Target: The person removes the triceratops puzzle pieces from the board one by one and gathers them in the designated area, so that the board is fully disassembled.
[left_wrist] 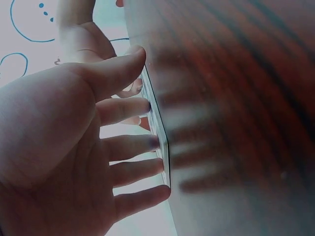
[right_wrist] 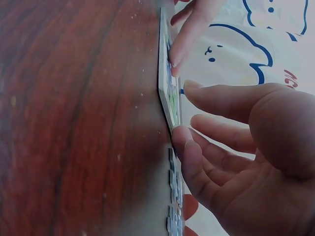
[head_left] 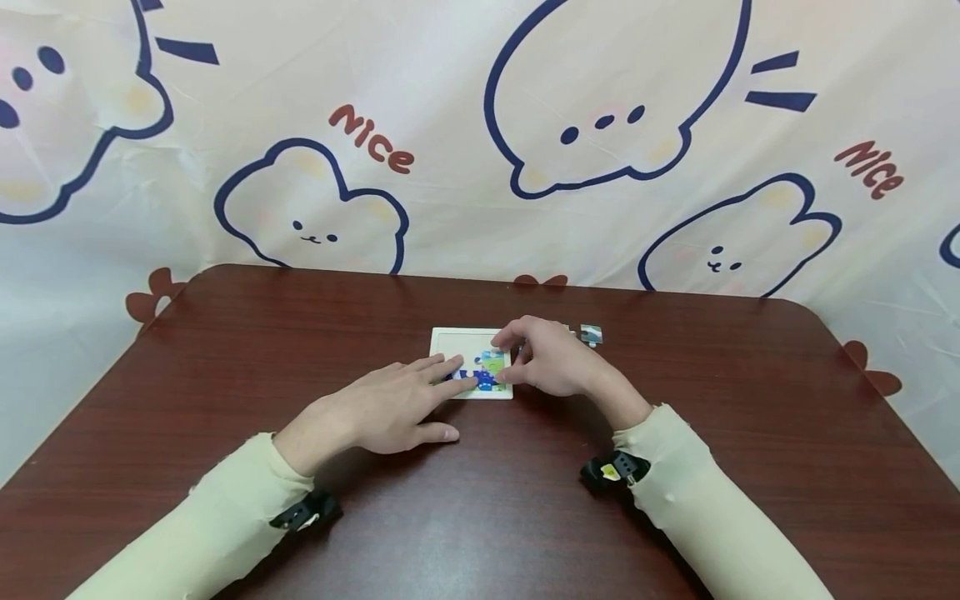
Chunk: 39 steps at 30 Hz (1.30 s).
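Observation:
A small jigsaw puzzle in a white frame tray [head_left: 442,335] lies on the table, with joined blue and green pieces [head_left: 492,364] in its right part. My left hand [head_left: 386,407] reaches over from the left, its straight fingers resting on the tray and pieces and its thumb off the near edge. At the tray's right side is my right hand [head_left: 553,357], thumb and bent forefinger apart over the pieces. In the right wrist view the other fingers [right_wrist: 194,164] curl beside the tray edge, and no piece shows between them and the thumb.
Loose jigsaw pieces [head_left: 591,334] lie to the right of the tray, partly behind my right hand. They show in a row in the right wrist view. A brown wooden table [head_left: 480,500] carries everything, and a printed cloth [head_left: 450,217] hangs behind it.

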Motion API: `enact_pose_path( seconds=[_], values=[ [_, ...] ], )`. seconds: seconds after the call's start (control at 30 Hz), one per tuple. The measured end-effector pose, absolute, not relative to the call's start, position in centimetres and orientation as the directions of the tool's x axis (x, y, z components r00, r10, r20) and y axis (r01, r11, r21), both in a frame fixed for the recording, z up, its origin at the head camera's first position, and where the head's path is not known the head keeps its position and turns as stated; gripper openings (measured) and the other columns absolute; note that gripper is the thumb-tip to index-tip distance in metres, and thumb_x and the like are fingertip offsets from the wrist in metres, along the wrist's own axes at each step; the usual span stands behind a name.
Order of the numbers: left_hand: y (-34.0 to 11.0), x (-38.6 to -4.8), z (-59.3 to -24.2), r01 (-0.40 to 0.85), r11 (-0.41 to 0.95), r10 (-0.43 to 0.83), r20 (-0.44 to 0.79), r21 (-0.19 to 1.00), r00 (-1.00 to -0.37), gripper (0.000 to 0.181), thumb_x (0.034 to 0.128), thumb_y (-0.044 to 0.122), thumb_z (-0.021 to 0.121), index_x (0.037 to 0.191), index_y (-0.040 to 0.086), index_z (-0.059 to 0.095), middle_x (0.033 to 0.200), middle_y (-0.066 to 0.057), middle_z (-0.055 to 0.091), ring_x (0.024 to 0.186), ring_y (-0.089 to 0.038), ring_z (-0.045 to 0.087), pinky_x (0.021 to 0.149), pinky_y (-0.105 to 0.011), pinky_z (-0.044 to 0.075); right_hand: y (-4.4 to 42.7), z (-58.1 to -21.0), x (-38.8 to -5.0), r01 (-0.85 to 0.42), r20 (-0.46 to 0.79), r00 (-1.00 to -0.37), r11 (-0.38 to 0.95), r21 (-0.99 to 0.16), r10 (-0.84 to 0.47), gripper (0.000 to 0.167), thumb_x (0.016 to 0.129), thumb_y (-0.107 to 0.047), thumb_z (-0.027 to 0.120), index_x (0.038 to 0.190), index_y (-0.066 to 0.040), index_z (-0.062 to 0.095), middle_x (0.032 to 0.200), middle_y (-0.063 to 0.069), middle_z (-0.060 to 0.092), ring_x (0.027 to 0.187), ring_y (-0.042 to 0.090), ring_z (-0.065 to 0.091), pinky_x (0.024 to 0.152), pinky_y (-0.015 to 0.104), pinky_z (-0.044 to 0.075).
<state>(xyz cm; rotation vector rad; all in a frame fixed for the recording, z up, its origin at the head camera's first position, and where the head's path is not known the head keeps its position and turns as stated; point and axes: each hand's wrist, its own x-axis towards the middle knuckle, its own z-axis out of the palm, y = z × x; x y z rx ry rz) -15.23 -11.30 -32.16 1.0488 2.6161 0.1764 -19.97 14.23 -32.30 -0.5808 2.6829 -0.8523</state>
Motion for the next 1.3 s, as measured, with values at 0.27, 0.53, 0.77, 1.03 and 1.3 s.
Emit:
enact_pose_path(
  seconds=[0.27,0.53,0.77,1.03,1.3],
  values=[
    [-11.5,-15.4,-32.1,0.656,0.723,0.691,-0.249,0.218,-0.679,0.066,0.1061,0.046,0.062,0.165,0.023,0.042,0.176,-0.014,0.029,0.160,-0.042,0.033,0.121,-0.069,0.038,13.9,-32.6,-19.8,-0.312,-0.132,-0.877,0.758,-0.573,-0.462,0.044,0.094,-0.021,0.083,0.135,-0.010,0.070,0.124,0.008,0.066,0.089,0.018,0.063,0.076,0.028,0.055],
    [-11.4,-15.4,-32.0,0.658,0.723,0.691,-0.253,0.210,-0.677,0.065,0.1062,0.045,0.062,0.165,0.026,0.041,0.176,-0.013,0.029,0.160,-0.043,0.034,0.119,-0.072,0.038,13.3,-32.6,-19.8,-0.330,-0.162,-0.869,0.791,-0.515,-0.467,0.046,0.095,-0.022,0.081,0.138,-0.011,0.069,0.137,0.009,0.063,0.107,0.023,0.064,0.096,0.040,0.057],
    [-11.4,-15.4,-32.1,0.665,0.722,0.690,-0.253,0.188,-0.678,0.065,0.1066,0.046,0.061,0.165,0.025,0.041,0.176,-0.013,0.030,0.159,-0.042,0.036,0.118,-0.071,0.039,12.9,-32.8,-19.8,-0.337,-0.172,-0.867,0.805,-0.488,-0.468,0.045,0.097,-0.022,0.080,0.138,-0.011,0.068,0.136,0.009,0.062,0.123,0.026,0.061,0.110,0.047,0.053],
    [-11.4,-15.4,-32.2,0.665,0.725,0.688,-0.257,0.181,-0.679,0.065,0.1067,0.046,0.061,0.165,0.025,0.041,0.176,-0.013,0.029,0.159,-0.042,0.035,0.119,-0.070,0.039,12.8,-32.7,-19.7,-0.350,-0.165,-0.868,0.813,-0.465,-0.468,0.044,0.097,-0.021,0.079,0.137,-0.010,0.066,0.134,0.010,0.061,0.121,0.027,0.061,0.111,0.048,0.052],
    [-11.2,-15.5,-32.3,0.666,0.725,0.687,-0.259,0.176,-0.679,0.066,0.1064,0.046,0.061,0.165,0.026,0.040,0.176,-0.013,0.028,0.160,-0.041,0.034,0.121,-0.068,0.038,12.8,-32.8,-19.7,-0.368,-0.140,-0.872,0.816,-0.446,-0.470,0.041,0.096,-0.021,0.080,0.134,-0.010,0.069,0.131,0.010,0.062,0.117,0.026,0.062,0.109,0.047,0.053]
  ],
)
